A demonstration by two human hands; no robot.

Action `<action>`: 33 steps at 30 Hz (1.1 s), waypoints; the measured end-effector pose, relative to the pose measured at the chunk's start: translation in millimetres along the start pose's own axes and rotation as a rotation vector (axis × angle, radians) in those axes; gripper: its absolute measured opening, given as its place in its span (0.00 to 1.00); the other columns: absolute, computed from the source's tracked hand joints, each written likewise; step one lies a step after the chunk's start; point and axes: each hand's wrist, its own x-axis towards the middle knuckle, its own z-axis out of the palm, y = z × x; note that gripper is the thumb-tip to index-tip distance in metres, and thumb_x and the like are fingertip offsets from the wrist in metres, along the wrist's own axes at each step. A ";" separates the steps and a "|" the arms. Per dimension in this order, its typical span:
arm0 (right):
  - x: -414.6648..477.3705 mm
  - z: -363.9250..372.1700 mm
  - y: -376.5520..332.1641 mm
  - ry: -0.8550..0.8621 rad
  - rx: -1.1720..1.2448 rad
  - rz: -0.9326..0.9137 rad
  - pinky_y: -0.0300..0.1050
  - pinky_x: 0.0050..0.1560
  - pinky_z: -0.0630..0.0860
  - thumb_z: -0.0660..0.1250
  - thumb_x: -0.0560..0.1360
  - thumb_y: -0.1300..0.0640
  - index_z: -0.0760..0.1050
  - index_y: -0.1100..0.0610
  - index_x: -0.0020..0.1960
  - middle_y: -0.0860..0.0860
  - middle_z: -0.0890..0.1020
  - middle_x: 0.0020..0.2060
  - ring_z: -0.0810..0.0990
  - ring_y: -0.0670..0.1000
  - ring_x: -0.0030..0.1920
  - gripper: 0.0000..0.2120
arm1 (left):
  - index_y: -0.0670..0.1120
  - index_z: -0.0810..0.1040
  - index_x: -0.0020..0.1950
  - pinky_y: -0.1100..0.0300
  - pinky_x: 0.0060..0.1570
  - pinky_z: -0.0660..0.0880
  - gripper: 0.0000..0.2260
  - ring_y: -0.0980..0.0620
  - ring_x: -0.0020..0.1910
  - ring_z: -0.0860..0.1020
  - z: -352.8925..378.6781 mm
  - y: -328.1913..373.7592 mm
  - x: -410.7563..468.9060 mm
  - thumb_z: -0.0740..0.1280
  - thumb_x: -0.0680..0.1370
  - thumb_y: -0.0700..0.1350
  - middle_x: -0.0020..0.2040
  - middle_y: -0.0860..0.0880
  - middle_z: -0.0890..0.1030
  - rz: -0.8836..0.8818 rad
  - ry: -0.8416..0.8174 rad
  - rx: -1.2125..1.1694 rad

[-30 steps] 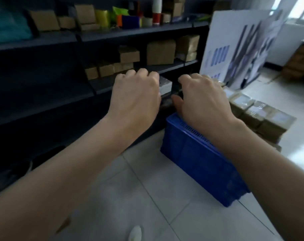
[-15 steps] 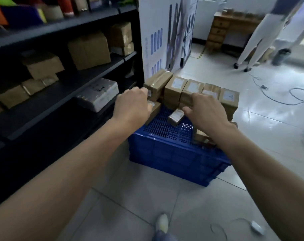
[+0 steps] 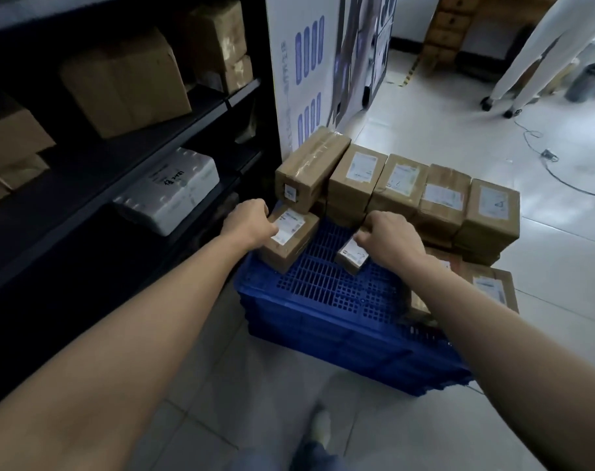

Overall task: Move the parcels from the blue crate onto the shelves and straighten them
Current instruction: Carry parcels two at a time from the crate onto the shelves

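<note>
The blue crate [image 3: 323, 321] sits on the floor beside the dark shelves [image 3: 95, 185]. Several brown taped parcels [image 3: 408, 192] are stacked along its far side. My left hand [image 3: 250, 222] grips the left end of a labelled brown parcel [image 3: 289, 243] at the crate's left. My right hand [image 3: 388, 239] closes on a small labelled parcel [image 3: 352, 255] in the crate's middle. More parcels [image 3: 489, 287] lie at the crate's right, partly hidden by my right forearm.
Brown boxes [image 3: 126, 83] and a white wrapped pack [image 3: 174, 190] lie on the shelves. A white printed board [image 3: 309, 69] leans behind the crate. At the far right stand a person's legs [image 3: 534, 52], a wooden cabinet [image 3: 449, 25] and a cable [image 3: 561, 178] on the tiled floor.
The view swung from the shelves down to the crate. Both hands dropped from shelf height into the crate and closed on parcels there.
</note>
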 end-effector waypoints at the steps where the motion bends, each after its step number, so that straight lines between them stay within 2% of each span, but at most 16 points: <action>1: 14.9 8.2 3.4 -0.012 0.000 0.013 0.50 0.42 0.76 0.66 0.76 0.50 0.75 0.57 0.49 0.52 0.79 0.44 0.76 0.52 0.41 0.10 | 0.41 0.74 0.61 0.52 0.52 0.74 0.17 0.44 0.56 0.75 6.7 -5.7 16.9 0.69 0.74 0.46 0.59 0.43 0.77 -0.024 -0.028 -0.013; 3: 41.7 27.9 11.4 -0.039 0.009 0.051 0.48 0.41 0.74 0.66 0.75 0.50 0.75 0.58 0.52 0.53 0.78 0.46 0.75 0.53 0.41 0.12 | 0.41 0.73 0.61 0.54 0.49 0.73 0.19 0.45 0.54 0.76 20.0 -19.2 49.9 0.70 0.74 0.47 0.59 0.43 0.77 -0.076 -0.079 -0.044; 7: 81.7 75.5 25.4 -0.128 0.085 0.150 0.52 0.45 0.78 0.67 0.75 0.50 0.74 0.59 0.54 0.55 0.78 0.48 0.77 0.54 0.44 0.14 | 0.40 0.73 0.61 0.57 0.46 0.70 0.21 0.47 0.51 0.74 45.9 -45.3 105.8 0.72 0.73 0.48 0.59 0.42 0.77 -0.150 -0.150 -0.086; 11: 119.2 130.7 51.9 -0.113 0.178 0.261 0.43 0.29 0.69 0.68 0.74 0.52 0.75 0.64 0.55 0.59 0.81 0.47 0.75 0.50 0.35 0.17 | 0.39 0.71 0.65 0.57 0.50 0.69 0.24 0.46 0.57 0.74 86.7 -67.3 164.7 0.72 0.73 0.46 0.61 0.42 0.75 -0.210 -0.195 -0.187; 12: 126.0 144.1 61.1 -0.115 0.201 0.306 0.44 0.31 0.70 0.69 0.74 0.51 0.74 0.64 0.57 0.60 0.80 0.50 0.76 0.52 0.37 0.19 | 0.40 0.70 0.65 0.58 0.49 0.69 0.23 0.46 0.57 0.74 97.0 -72.6 176.7 0.72 0.73 0.45 0.61 0.42 0.74 -0.228 -0.207 -0.219; 14: 138.7 171.9 81.6 -0.144 0.231 0.432 0.49 0.45 0.75 0.69 0.73 0.49 0.68 0.64 0.65 0.61 0.75 0.58 0.76 0.58 0.51 0.27 | 0.40 0.67 0.69 0.59 0.48 0.67 0.25 0.48 0.56 0.72 118.1 -85.3 196.8 0.70 0.74 0.41 0.63 0.41 0.73 -0.272 -0.244 -0.279; 16: 151.8 198.3 100.6 -0.164 0.310 0.556 0.55 0.58 0.74 0.72 0.71 0.49 0.62 0.64 0.70 0.62 0.70 0.64 0.72 0.62 0.61 0.35 | 0.39 0.61 0.74 0.59 0.49 0.67 0.30 0.49 0.54 0.72 137.0 -98.2 213.3 0.69 0.74 0.38 0.67 0.41 0.71 -0.310 -0.287 -0.335; 17: 158.1 209.6 108.5 -0.169 0.377 0.614 0.57 0.61 0.72 0.73 0.70 0.49 0.61 0.64 0.70 0.62 0.70 0.66 0.71 0.63 0.63 0.37 | 0.39 0.60 0.75 0.58 0.49 0.66 0.31 0.51 0.50 0.73 145.3 -104.7 221.6 0.68 0.74 0.38 0.67 0.41 0.72 -0.323 -0.302 -0.363; 18: 164.0 219.6 115.4 -0.174 0.453 0.680 0.58 0.62 0.72 0.74 0.70 0.50 0.61 0.65 0.70 0.62 0.69 0.66 0.71 0.63 0.63 0.37 | 0.39 0.60 0.75 0.58 0.50 0.66 0.31 0.52 0.48 0.74 152.4 -110.8 229.7 0.68 0.74 0.39 0.66 0.41 0.72 -0.337 -0.311 -0.389; 19: 169.6 229.1 121.7 -0.175 0.533 0.747 0.59 0.62 0.72 0.74 0.70 0.51 0.60 0.65 0.70 0.62 0.69 0.66 0.72 0.63 0.63 0.37 | 0.39 0.60 0.75 0.58 0.51 0.66 0.31 0.51 0.49 0.74 157.5 -115.5 237.5 0.69 0.74 0.40 0.67 0.41 0.72 -0.349 -0.309 -0.411; 21: 178.3 244.4 131.4 -0.173 0.672 0.851 0.57 0.61 0.73 0.73 0.71 0.50 0.59 0.64 0.71 0.62 0.69 0.67 0.72 0.63 0.63 0.38 | 0.39 0.61 0.74 0.56 0.55 0.65 0.34 0.45 0.62 0.72 164.2 -120.5 251.0 0.72 0.72 0.44 0.69 0.41 0.70 -0.375 -0.314 -0.438; 22: 182.1 251.1 135.5 -0.171 0.722 0.882 0.54 0.58 0.73 0.73 0.71 0.49 0.59 0.64 0.71 0.61 0.70 0.67 0.72 0.62 0.63 0.37 | 0.39 0.62 0.73 0.56 0.56 0.65 0.35 0.45 0.63 0.71 167.4 -121.9 255.8 0.74 0.71 0.46 0.69 0.42 0.71 -0.383 -0.338 -0.451; 24: 189.9 262.7 141.5 -0.172 0.814 0.912 0.52 0.51 0.70 0.72 0.72 0.47 0.61 0.63 0.71 0.59 0.72 0.66 0.73 0.61 0.62 0.36 | 0.40 0.66 0.71 0.59 0.51 0.68 0.35 0.48 0.53 0.75 173.0 -122.2 261.2 0.76 0.69 0.48 0.59 0.45 0.77 -0.387 -0.405 -0.460; 26: 197.3 272.3 146.0 -0.151 0.888 0.927 0.53 0.54 0.71 0.72 0.71 0.46 0.63 0.62 0.71 0.59 0.72 0.65 0.73 0.61 0.62 0.36 | 0.43 0.72 0.64 0.61 0.38 0.69 0.28 0.53 0.42 0.75 180.4 -119.7 261.9 0.77 0.68 0.47 0.50 0.48 0.79 -0.383 -0.450 -0.447; 29: 203.3 282.9 151.8 -0.118 0.913 0.930 0.58 0.64 0.70 0.71 0.71 0.44 0.62 0.62 0.71 0.59 0.72 0.67 0.72 0.62 0.63 0.37 | 0.47 0.73 0.59 0.57 0.39 0.69 0.25 0.51 0.46 0.76 199.0 -111.8 257.3 0.78 0.66 0.49 0.53 0.49 0.79 -0.388 -0.523 -0.396; 33: 207.3 292.0 159.5 -0.098 0.956 0.905 0.59 0.62 0.72 0.72 0.72 0.46 0.61 0.60 0.70 0.58 0.73 0.65 0.74 0.61 0.61 0.35 | 0.48 0.75 0.56 0.57 0.36 0.70 0.21 0.50 0.48 0.77 222.9 -99.0 250.3 0.77 0.67 0.50 0.50 0.50 0.80 -0.420 -0.584 -0.508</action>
